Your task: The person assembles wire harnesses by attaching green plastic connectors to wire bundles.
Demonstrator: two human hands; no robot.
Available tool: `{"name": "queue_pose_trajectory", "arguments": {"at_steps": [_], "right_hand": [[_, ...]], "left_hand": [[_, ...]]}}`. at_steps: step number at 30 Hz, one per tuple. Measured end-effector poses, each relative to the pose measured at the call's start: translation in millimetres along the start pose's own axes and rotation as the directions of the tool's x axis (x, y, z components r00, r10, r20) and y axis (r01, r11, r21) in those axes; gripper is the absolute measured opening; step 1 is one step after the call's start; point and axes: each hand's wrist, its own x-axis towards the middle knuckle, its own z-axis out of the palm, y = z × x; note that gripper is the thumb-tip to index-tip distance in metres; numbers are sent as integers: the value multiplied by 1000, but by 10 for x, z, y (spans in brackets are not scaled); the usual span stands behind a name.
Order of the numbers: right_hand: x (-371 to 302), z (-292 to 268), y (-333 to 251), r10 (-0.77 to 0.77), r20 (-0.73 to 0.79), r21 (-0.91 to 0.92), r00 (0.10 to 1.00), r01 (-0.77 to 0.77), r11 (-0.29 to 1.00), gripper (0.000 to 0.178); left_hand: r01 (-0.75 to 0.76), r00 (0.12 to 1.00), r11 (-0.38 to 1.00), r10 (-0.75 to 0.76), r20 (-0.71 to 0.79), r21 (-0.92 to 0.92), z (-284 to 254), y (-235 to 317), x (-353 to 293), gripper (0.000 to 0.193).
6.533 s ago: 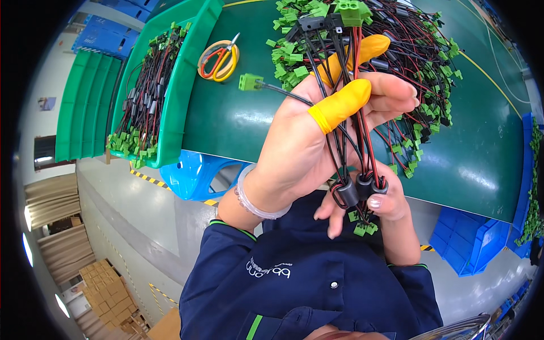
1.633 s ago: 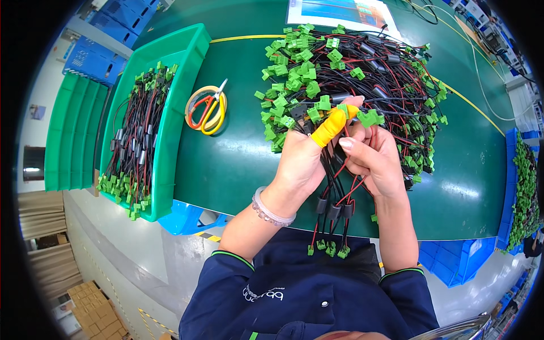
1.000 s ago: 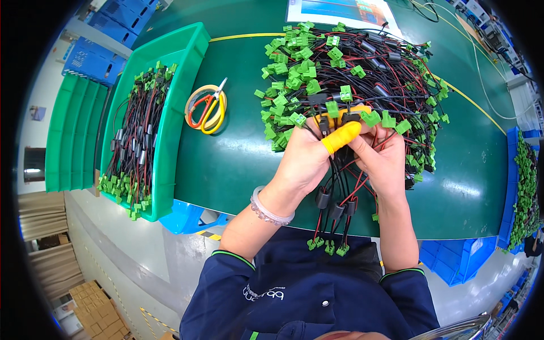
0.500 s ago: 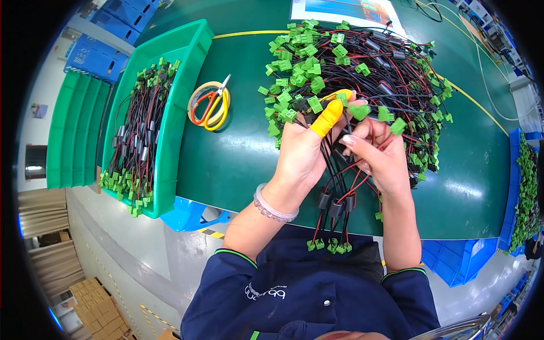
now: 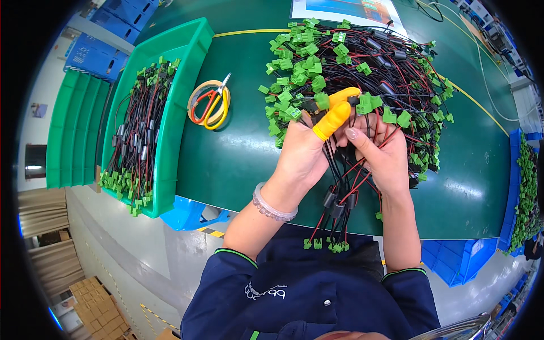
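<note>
My left hand (image 5: 303, 150) wears yellow finger cots on its thumb and one finger, which are closed on a cable near a small black end piece. My right hand (image 5: 386, 161) is curled around red-and-black cables, with green terminal connectors (image 5: 389, 115) sticking out above its fingers. Between the hands hangs a bundle of these cables; its dark cylindrical cores (image 5: 337, 210) and lower green connectors (image 5: 338, 247) dangle past the table's front edge. Just beyond both hands lies a large heap of similar cables (image 5: 362, 62), partly covered by my fingers.
To the left, a green bin (image 5: 192, 62) holds more cables. Beside it, yellow-and-red-handled scissors (image 5: 224, 105) lie on a tape roll (image 5: 191, 105). A printed sheet (image 5: 345, 8) lies at the table's back. Blue crates (image 5: 462, 260) stand at the right, one filled with cables.
My hands have come closer together, and the green connectors between them have shifted to the right hand's side. The hanging cable ends swung slightly. My right thumb has moved up a little.
</note>
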Motion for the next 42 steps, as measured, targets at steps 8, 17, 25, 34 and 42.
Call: {"name": "queue_pose_trajectory", "arguments": {"at_steps": [8,17,25,34,42], "right_hand": [[-30,-61,-23,93,47,51,995,-95,994,13],[-21,15,31,19,-115,-82,993,-28,996,14],[-7,63,39,-53,-143,-137,988,34,990,13],[-6,36,27,-10,-85,-64,996,4,998,16],[-41,-17,-22,63,-39,-65,997,-66,996,16]], "left_hand": [[39,988,994,-23,155,-98,26,43,-8,39],[-72,979,995,83,184,-62,69,15,-2,39],[43,980,990,-17,198,-132,60,9,12,39],[14,996,981,4,94,-194,48,7,36,37],[-61,992,994,70,102,-91,16,12,25,36]]}}
